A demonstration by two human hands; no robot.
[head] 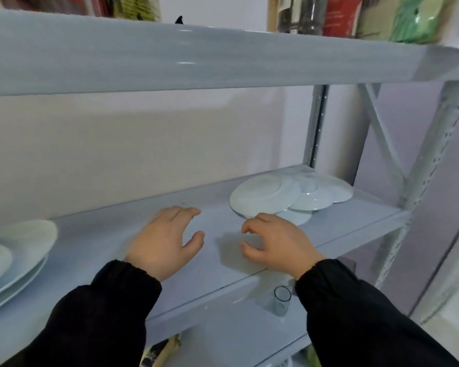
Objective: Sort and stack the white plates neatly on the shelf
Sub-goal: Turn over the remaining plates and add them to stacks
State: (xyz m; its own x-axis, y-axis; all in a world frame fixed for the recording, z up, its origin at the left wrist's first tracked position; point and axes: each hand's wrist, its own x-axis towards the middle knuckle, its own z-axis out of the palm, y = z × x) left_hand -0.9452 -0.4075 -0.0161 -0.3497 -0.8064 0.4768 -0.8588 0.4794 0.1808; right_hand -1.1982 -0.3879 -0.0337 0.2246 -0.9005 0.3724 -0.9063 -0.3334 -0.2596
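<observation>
A loose pile of several white plates (265,196) lies upside down and overlapping at the right end of the pale blue shelf (133,218). At the shelf's left end sits a stack of white plates (24,250), right side up. My left hand (164,239) hovers over the middle of the shelf, fingers relaxed, holding nothing. My right hand (273,242) is just in front of the pile, fingers loosely curled, fingertips near the rim of the nearest plate; it holds nothing.
An upper shelf board (196,59) runs overhead with packets and bottles on it. The rack's upright and cross brace (398,168) stand at the right. A clear glass (281,298) sits on the lower shelf below my right wrist.
</observation>
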